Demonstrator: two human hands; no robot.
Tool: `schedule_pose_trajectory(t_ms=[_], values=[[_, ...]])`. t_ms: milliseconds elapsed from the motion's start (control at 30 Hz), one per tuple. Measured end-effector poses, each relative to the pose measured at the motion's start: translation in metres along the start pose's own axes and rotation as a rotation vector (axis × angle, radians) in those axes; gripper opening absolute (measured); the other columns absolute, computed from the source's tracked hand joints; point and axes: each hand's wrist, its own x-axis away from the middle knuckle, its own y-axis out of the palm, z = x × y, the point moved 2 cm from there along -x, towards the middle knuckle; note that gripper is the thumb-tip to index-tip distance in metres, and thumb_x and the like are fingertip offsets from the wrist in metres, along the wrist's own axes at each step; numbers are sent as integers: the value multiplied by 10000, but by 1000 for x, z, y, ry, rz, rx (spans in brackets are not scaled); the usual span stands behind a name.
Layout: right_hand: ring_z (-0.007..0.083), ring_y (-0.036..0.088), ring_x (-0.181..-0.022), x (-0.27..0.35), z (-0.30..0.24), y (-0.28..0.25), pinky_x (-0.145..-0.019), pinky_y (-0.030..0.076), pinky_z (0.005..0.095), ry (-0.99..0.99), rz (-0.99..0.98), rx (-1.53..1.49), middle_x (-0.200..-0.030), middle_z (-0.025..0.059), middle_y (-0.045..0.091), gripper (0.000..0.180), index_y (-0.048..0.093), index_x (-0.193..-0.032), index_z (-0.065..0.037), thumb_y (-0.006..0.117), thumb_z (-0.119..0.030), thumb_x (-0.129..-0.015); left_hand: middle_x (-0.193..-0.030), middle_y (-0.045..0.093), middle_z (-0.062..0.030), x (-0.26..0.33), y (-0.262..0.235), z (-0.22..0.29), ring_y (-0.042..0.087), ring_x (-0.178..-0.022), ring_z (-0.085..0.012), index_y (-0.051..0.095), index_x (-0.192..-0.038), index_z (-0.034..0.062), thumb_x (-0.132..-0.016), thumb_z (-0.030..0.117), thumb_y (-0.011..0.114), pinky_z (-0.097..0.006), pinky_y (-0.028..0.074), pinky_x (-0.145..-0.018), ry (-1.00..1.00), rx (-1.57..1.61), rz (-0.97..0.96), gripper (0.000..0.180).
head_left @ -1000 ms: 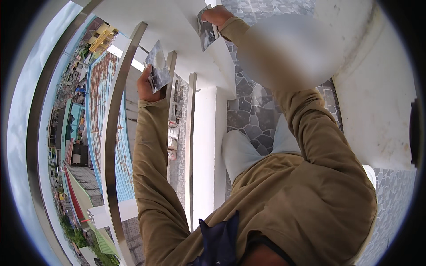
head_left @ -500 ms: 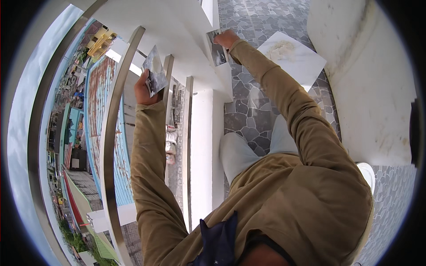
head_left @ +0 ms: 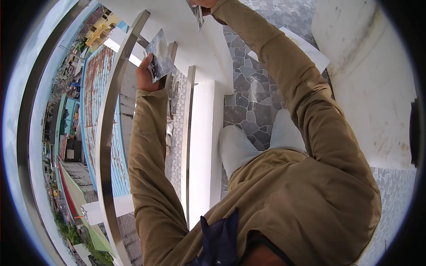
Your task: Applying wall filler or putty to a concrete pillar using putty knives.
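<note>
My left hand point(head_left: 147, 75), raised near the metal railing, is closed on a flat, wide-bladed scraper point(head_left: 162, 55). The blade tilts upward and carries grey-white smears that look like filler paste. At the top edge of the picture, my right hand point(head_left: 207, 3) grips a second thin metal scraper point(head_left: 198, 18), seen nearly edge-on. It is close to the white wall point(head_left: 186, 33); whether the blade touches it I cannot tell. Part of the right hand lies outside the picture.
Metal railing bars point(head_left: 106, 128) stand on my left, with a rusty blue roof point(head_left: 95, 88) far below. Beside my legs rises a white post point(head_left: 205, 146). A white board point(head_left: 310, 53) lies on the stone-patterned floor point(head_left: 248, 97), partly behind my right arm. A stained pale wall point(head_left: 368, 80) borders the right.
My right hand and its scraper have moved up and left, to the picture's top edge; that blade has turned nearly edge-on. My left hand is slightly higher, still holding its scraper.
</note>
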Motion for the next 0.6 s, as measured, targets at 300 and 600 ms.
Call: schedule_pose_trajectory(t_ms=[300, 600], values=[[239, 589, -565, -20, 2, -61, -498, 483, 385, -56, 50, 185, -675, 140, 580, 224, 577, -761, 63, 624, -140, -678, -974, 626, -114, 4, 4, 0, 618, -873, -240, 557, -1020, -16, -861, 135, 525, -365, 492, -794, 31, 16, 9, 222], [260, 582, -641, 13, 60, -31, -547, 452, 400, 86, 109, 389, -715, 147, 588, 277, 603, -737, 68, 661, -166, -600, -949, 628, -111, 7, 2, 1, 623, -833, -230, 555, -1013, -23, -874, 144, 502, -354, 498, -772, 37, 9, -20, 223]])
